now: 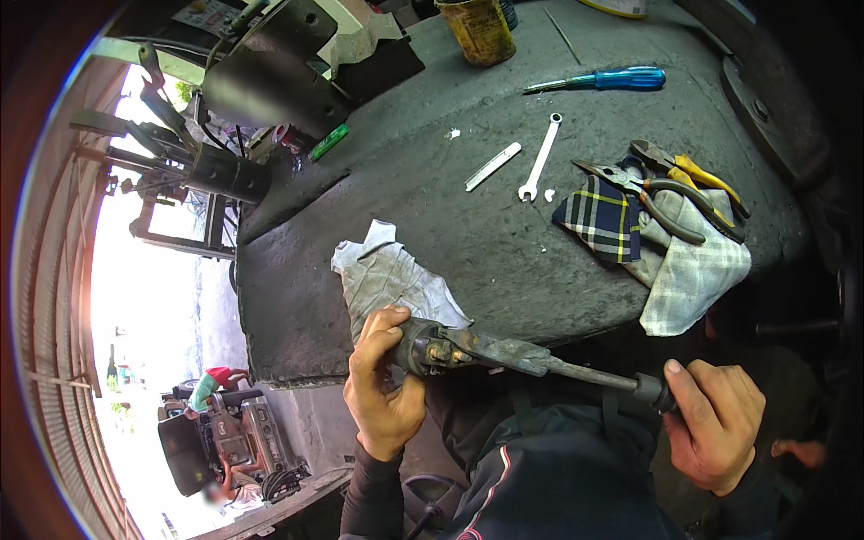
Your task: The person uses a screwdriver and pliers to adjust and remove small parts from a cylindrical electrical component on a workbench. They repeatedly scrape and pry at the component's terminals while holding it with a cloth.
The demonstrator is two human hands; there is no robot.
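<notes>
Across my lap I hold a long metal lever assembly point(513, 353), roughly level, with a black round housing at its left end, brass-coloured fittings beside it and a dark knob at its right end. My left hand point(385, 387) is closed around the housing. At the other end, the fingers of my right hand point(713, 418) are curled against the knob. A worn grey rag point(396, 279) lies on the dark work surface point(432, 207), just beyond my left hand. Which part of the knob my right fingertips press on is hidden.
Farther off lie a combination wrench point(542, 157), a white strip point(493, 166) and a blue screwdriver point(621, 79). Pliers point(666, 189) rest on checked cloths point(693, 279) at right. A yellow stained tub point(477, 31) stands at the back. Another person point(220, 382) is beside a machine at lower left.
</notes>
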